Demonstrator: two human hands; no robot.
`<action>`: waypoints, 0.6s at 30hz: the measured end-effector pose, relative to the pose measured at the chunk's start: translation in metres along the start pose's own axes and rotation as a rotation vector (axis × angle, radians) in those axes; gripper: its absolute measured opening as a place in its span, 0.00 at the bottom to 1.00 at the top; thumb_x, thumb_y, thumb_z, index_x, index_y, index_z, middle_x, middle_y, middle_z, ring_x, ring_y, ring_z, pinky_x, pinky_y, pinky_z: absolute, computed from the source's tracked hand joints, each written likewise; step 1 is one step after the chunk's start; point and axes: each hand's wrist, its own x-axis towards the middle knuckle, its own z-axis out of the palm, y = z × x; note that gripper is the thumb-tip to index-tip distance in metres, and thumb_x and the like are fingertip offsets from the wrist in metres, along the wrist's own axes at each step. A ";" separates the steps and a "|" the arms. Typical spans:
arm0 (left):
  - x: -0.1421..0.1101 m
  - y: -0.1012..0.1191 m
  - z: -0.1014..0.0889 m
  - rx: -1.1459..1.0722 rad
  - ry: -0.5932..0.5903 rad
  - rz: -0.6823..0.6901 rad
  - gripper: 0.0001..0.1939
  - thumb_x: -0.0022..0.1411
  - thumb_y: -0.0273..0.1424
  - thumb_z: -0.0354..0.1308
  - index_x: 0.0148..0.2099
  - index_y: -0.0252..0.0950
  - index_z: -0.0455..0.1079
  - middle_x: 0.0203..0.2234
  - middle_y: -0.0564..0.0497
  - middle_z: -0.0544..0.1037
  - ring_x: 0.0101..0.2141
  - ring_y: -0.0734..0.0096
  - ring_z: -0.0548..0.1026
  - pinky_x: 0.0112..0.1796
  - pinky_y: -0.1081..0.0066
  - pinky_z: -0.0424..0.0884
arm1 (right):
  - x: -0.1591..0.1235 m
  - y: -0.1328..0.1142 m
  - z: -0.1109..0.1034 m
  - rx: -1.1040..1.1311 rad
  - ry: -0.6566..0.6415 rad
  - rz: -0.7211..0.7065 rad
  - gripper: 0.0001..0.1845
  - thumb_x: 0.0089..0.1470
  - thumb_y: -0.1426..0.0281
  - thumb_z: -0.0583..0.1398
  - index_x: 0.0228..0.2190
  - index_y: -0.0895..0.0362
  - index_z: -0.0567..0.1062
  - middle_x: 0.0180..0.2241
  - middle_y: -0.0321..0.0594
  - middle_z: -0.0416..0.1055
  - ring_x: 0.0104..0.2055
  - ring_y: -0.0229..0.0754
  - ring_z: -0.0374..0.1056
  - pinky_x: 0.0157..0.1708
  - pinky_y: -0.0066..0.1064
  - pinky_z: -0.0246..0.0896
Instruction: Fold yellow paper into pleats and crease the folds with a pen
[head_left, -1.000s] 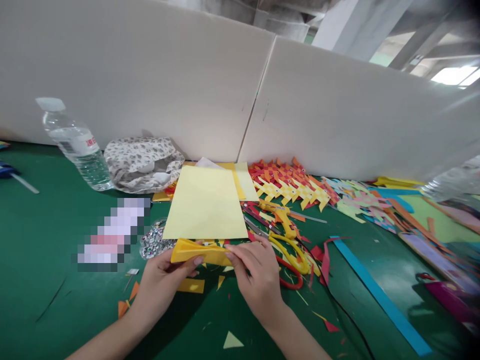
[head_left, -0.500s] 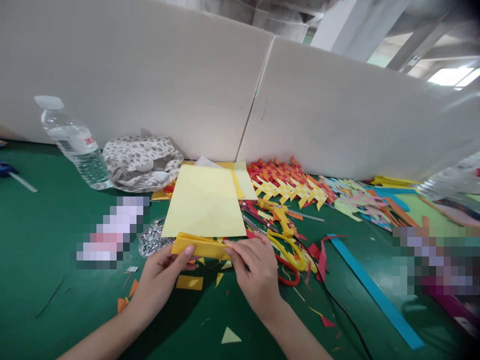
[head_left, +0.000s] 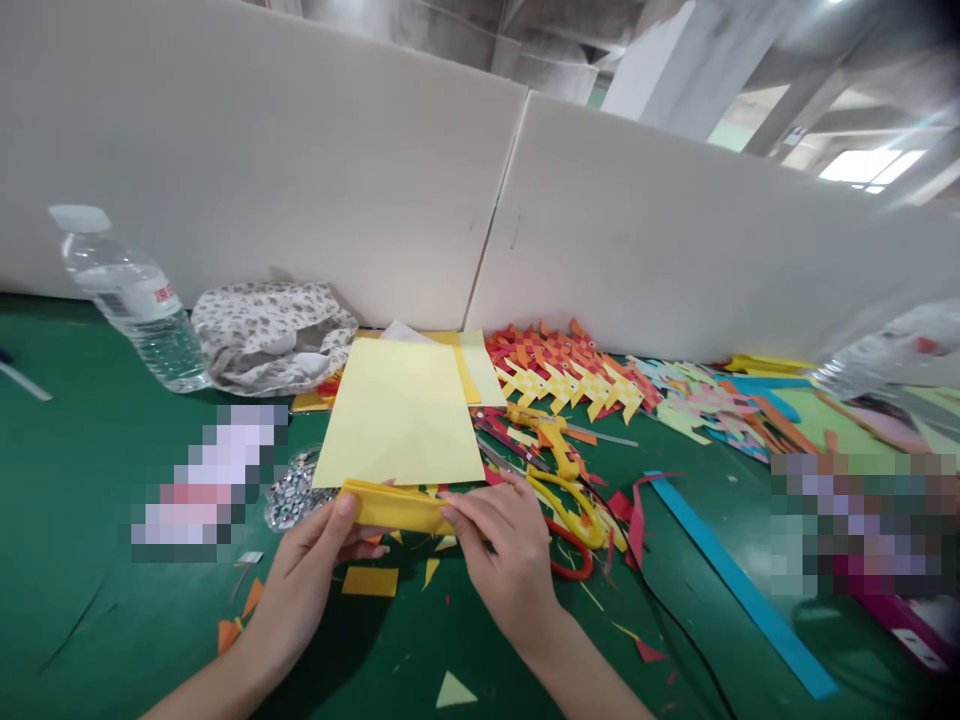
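Both of my hands pinch a folded strip of orange-yellow paper (head_left: 395,505) just above the green table (head_left: 82,480). My left hand (head_left: 311,565) grips its left end with thumb on top. The fingers of my right hand (head_left: 502,545) are closed on its right end. Right behind the strip lies a pale yellow sheet (head_left: 401,415). Yellow scissors (head_left: 562,470) and red-handled scissors (head_left: 574,560) lie just right of my right hand.
A water bottle (head_left: 131,300) and a patterned cloth bag (head_left: 274,335) stand at the back left against white boards (head_left: 337,170). Woven paper pieces (head_left: 577,375), a blue strip (head_left: 739,585) and coloured scraps cover the right side. A small pile of sequins (head_left: 292,495) lies left of my hands.
The strip has been pressed flatter and narrower between my fingers. The camera view has shifted slightly; the hands stay in about the same place.
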 end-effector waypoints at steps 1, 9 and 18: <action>0.000 0.000 0.000 0.002 -0.006 0.003 0.29 0.50 0.53 0.59 0.41 0.31 0.76 0.30 0.45 0.81 0.32 0.60 0.78 0.31 0.69 0.77 | 0.000 0.000 0.000 0.002 -0.002 0.004 0.06 0.54 0.78 0.60 0.32 0.55 0.75 0.27 0.35 0.76 0.29 0.38 0.69 0.48 0.42 0.54; 0.001 0.006 -0.001 0.028 0.014 0.068 0.22 0.53 0.45 0.61 0.46 0.38 0.74 0.42 0.49 0.78 0.31 0.67 0.78 0.35 0.71 0.77 | 0.002 0.004 -0.001 0.016 -0.034 -0.005 0.05 0.54 0.77 0.60 0.30 0.56 0.76 0.25 0.36 0.75 0.29 0.39 0.67 0.44 0.40 0.57; 0.001 0.010 -0.003 0.004 0.105 0.138 0.15 0.48 0.42 0.66 0.35 0.36 0.75 0.32 0.53 0.78 0.30 0.71 0.76 0.28 0.78 0.75 | 0.011 0.005 -0.020 0.123 -0.420 0.007 0.06 0.57 0.69 0.59 0.30 0.56 0.75 0.24 0.36 0.74 0.27 0.38 0.65 0.28 0.28 0.57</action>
